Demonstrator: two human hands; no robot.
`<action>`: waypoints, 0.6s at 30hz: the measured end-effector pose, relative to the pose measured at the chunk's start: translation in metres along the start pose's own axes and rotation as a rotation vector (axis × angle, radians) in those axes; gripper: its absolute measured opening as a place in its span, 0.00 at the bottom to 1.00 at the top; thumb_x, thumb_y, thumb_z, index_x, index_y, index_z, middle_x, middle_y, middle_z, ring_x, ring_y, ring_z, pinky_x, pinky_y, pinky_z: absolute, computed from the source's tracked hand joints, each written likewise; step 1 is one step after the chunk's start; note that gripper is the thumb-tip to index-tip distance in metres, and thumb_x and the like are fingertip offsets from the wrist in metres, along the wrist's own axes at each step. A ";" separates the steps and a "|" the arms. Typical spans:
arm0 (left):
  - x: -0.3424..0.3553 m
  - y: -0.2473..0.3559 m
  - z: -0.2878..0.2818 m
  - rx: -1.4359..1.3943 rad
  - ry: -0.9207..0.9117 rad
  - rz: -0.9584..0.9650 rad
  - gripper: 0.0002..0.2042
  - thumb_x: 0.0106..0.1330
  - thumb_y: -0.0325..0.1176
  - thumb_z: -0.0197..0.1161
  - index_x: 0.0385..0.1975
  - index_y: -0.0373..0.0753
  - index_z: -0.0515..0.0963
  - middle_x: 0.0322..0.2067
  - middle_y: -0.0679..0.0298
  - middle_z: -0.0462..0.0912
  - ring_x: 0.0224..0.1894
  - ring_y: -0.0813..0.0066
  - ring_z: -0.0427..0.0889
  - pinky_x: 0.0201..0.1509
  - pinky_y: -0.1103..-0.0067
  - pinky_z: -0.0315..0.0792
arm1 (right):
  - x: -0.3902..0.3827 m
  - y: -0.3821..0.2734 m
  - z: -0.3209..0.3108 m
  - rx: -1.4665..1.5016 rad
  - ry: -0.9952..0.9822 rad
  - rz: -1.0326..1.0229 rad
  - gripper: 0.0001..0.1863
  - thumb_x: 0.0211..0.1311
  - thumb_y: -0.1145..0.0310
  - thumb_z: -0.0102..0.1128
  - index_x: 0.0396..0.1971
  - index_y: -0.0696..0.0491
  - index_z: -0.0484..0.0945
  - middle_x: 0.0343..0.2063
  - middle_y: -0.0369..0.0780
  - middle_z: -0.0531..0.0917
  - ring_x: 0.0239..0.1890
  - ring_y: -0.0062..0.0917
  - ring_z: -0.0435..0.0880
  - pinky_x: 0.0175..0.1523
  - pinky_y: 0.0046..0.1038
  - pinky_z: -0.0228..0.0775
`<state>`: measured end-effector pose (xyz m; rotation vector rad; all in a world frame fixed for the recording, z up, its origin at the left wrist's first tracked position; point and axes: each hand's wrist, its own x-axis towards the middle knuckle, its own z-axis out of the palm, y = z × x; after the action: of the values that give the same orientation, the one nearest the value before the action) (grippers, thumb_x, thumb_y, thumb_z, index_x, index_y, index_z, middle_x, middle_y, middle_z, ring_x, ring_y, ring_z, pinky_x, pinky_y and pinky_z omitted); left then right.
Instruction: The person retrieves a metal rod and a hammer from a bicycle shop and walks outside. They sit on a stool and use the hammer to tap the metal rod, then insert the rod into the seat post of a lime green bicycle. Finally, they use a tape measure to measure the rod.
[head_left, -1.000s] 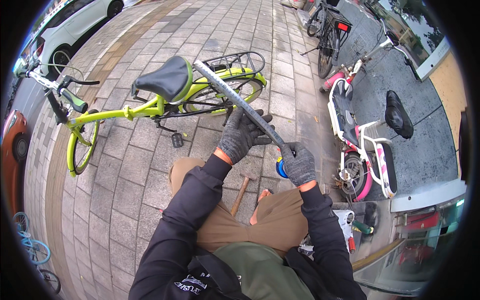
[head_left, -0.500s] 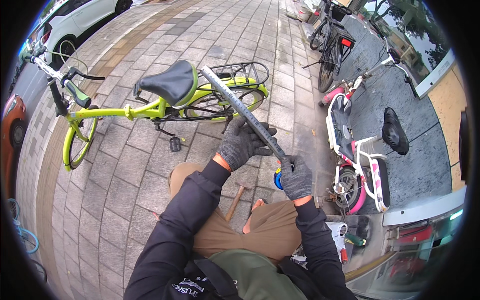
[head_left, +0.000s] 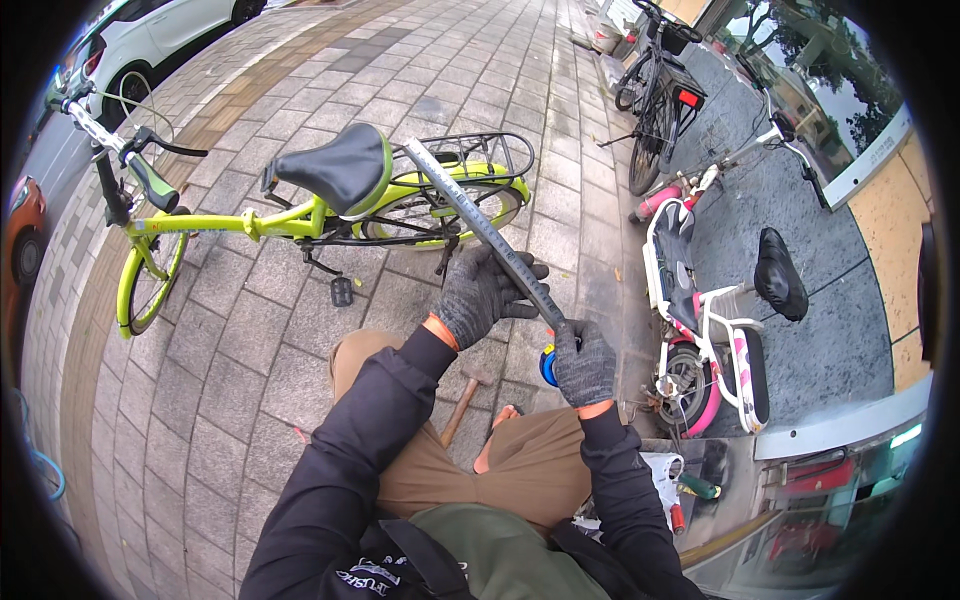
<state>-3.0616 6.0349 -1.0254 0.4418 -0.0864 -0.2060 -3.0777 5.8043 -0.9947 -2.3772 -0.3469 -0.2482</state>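
My right hand [head_left: 584, 362], in a dark grey knit glove, is closed on the near end of a long grey strip [head_left: 470, 212] with small marks along it, like a ruler. The strip slants up and left to a pale far end. My left hand [head_left: 476, 296], also gloved, has its fingers stretched out and spread, with the strip lying across them. Just left of my right hand shows a round blue thing [head_left: 548, 366] with a bit of yellow, partly hidden. A hammer [head_left: 460, 408] lies on the paving by my knees.
A lime-green bicycle [head_left: 285, 222] with a black saddle stands ahead on the paving. To the right are a white and pink scooter [head_left: 690, 300] and, farther off, a dark bicycle [head_left: 655, 110]. A white car [head_left: 165, 45] is parked at the far left. A green bottle-like object [head_left: 698, 486] lies low on the right.
The whole view has shifted slightly. My hands and the strip keep almost the same pose, and the round blue thing shows a little more beside my right hand.
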 end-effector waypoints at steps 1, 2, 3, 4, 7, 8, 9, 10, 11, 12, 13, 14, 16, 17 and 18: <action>0.000 0.001 -0.001 -0.008 -0.004 -0.005 0.39 0.73 0.64 0.46 0.65 0.30 0.71 0.64 0.39 0.75 0.65 0.43 0.78 0.64 0.47 0.73 | 0.000 -0.001 0.000 0.004 -0.003 -0.002 0.13 0.71 0.58 0.63 0.38 0.54 0.84 0.30 0.50 0.87 0.35 0.44 0.88 0.42 0.40 0.78; 0.001 0.001 -0.002 -0.018 -0.009 -0.009 0.39 0.73 0.64 0.46 0.65 0.30 0.70 0.64 0.39 0.75 0.64 0.43 0.78 0.64 0.47 0.73 | 0.000 -0.001 -0.001 0.005 -0.005 -0.006 0.13 0.71 0.58 0.63 0.38 0.54 0.84 0.30 0.50 0.87 0.35 0.44 0.88 0.42 0.40 0.78; 0.000 0.001 -0.003 -0.020 -0.020 -0.007 0.39 0.73 0.64 0.46 0.65 0.30 0.70 0.64 0.39 0.75 0.64 0.43 0.78 0.64 0.47 0.74 | 0.000 -0.001 -0.001 0.006 -0.008 -0.010 0.13 0.71 0.58 0.63 0.38 0.54 0.84 0.30 0.50 0.87 0.35 0.44 0.88 0.42 0.40 0.78; -0.001 0.000 -0.004 -0.022 -0.031 -0.004 0.39 0.73 0.64 0.46 0.65 0.30 0.70 0.64 0.39 0.75 0.64 0.43 0.78 0.64 0.47 0.74 | 0.000 0.000 0.000 0.005 -0.009 -0.003 0.14 0.71 0.58 0.63 0.38 0.54 0.84 0.30 0.50 0.87 0.35 0.45 0.88 0.42 0.40 0.78; 0.000 -0.001 0.000 -0.018 -0.037 -0.002 0.40 0.73 0.65 0.46 0.65 0.30 0.70 0.63 0.39 0.75 0.64 0.43 0.78 0.64 0.48 0.74 | 0.001 0.010 0.002 -0.012 -0.007 0.000 0.14 0.70 0.57 0.64 0.38 0.54 0.84 0.30 0.50 0.87 0.35 0.46 0.88 0.42 0.41 0.78; -0.001 0.000 0.001 -0.009 -0.028 -0.006 0.40 0.73 0.66 0.46 0.65 0.30 0.70 0.63 0.39 0.75 0.64 0.43 0.78 0.64 0.48 0.75 | 0.000 0.009 0.002 -0.014 -0.004 0.006 0.14 0.70 0.57 0.64 0.38 0.54 0.84 0.30 0.50 0.87 0.35 0.45 0.88 0.42 0.41 0.78; -0.002 0.000 0.003 0.003 -0.019 0.001 0.40 0.72 0.67 0.46 0.64 0.30 0.71 0.62 0.39 0.76 0.63 0.44 0.79 0.62 0.50 0.76 | 0.000 0.008 0.003 -0.017 0.001 0.012 0.14 0.70 0.57 0.64 0.38 0.54 0.85 0.30 0.50 0.87 0.35 0.45 0.88 0.42 0.41 0.78; -0.001 0.000 0.005 0.004 -0.011 0.004 0.40 0.72 0.67 0.46 0.64 0.31 0.71 0.62 0.39 0.77 0.63 0.44 0.79 0.62 0.50 0.77 | 0.000 0.007 0.002 -0.020 0.005 0.019 0.14 0.70 0.57 0.64 0.38 0.54 0.85 0.30 0.50 0.87 0.35 0.45 0.88 0.42 0.41 0.78; -0.002 0.000 0.006 0.007 -0.002 0.008 0.40 0.72 0.67 0.46 0.63 0.31 0.72 0.62 0.40 0.77 0.62 0.44 0.80 0.61 0.50 0.77 | 0.000 0.009 0.003 -0.017 0.010 0.001 0.13 0.70 0.58 0.64 0.37 0.54 0.85 0.31 0.50 0.87 0.36 0.44 0.89 0.43 0.41 0.78; -0.002 0.001 0.006 0.010 0.007 0.012 0.40 0.72 0.67 0.46 0.63 0.31 0.72 0.62 0.40 0.77 0.62 0.44 0.80 0.61 0.51 0.77 | 0.000 0.008 0.003 -0.016 0.011 0.004 0.13 0.69 0.58 0.64 0.37 0.54 0.85 0.31 0.50 0.87 0.36 0.44 0.89 0.43 0.40 0.78; -0.002 0.001 0.007 0.010 0.007 0.014 0.40 0.72 0.67 0.47 0.62 0.31 0.73 0.61 0.40 0.78 0.60 0.44 0.82 0.60 0.51 0.78 | -0.001 0.004 0.002 -0.015 0.012 0.007 0.13 0.69 0.58 0.64 0.37 0.54 0.85 0.31 0.50 0.87 0.36 0.44 0.89 0.43 0.40 0.78; -0.002 0.001 0.008 0.016 0.012 0.018 0.40 0.72 0.67 0.47 0.62 0.31 0.73 0.61 0.40 0.78 0.60 0.44 0.82 0.60 0.51 0.78 | -0.002 0.001 0.002 -0.014 0.012 0.010 0.13 0.69 0.58 0.65 0.37 0.54 0.85 0.31 0.50 0.87 0.36 0.43 0.89 0.43 0.40 0.78; -0.003 0.001 0.009 0.029 0.021 0.028 0.40 0.71 0.67 0.47 0.61 0.30 0.74 0.60 0.40 0.78 0.60 0.44 0.82 0.59 0.50 0.78 | -0.002 -0.001 0.001 -0.030 0.011 0.009 0.13 0.69 0.58 0.65 0.38 0.54 0.85 0.31 0.49 0.88 0.36 0.43 0.89 0.43 0.40 0.79; -0.003 0.001 0.009 0.021 0.017 0.028 0.40 0.71 0.67 0.48 0.61 0.30 0.74 0.60 0.40 0.78 0.60 0.43 0.82 0.59 0.50 0.78 | -0.002 -0.001 0.001 -0.041 0.012 0.003 0.13 0.69 0.58 0.65 0.38 0.53 0.85 0.31 0.49 0.88 0.36 0.43 0.89 0.43 0.40 0.79; -0.003 0.001 0.008 0.013 0.013 0.029 0.39 0.71 0.66 0.48 0.60 0.30 0.74 0.60 0.40 0.79 0.60 0.43 0.82 0.59 0.49 0.78 | -0.003 -0.001 0.000 -0.051 0.014 -0.002 0.13 0.69 0.58 0.65 0.39 0.53 0.85 0.31 0.49 0.88 0.36 0.43 0.89 0.43 0.40 0.79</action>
<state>-3.0655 6.0326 -1.0176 0.4541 -0.0814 -0.1744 -3.0805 5.8046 -0.9954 -2.4242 -0.3406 -0.2779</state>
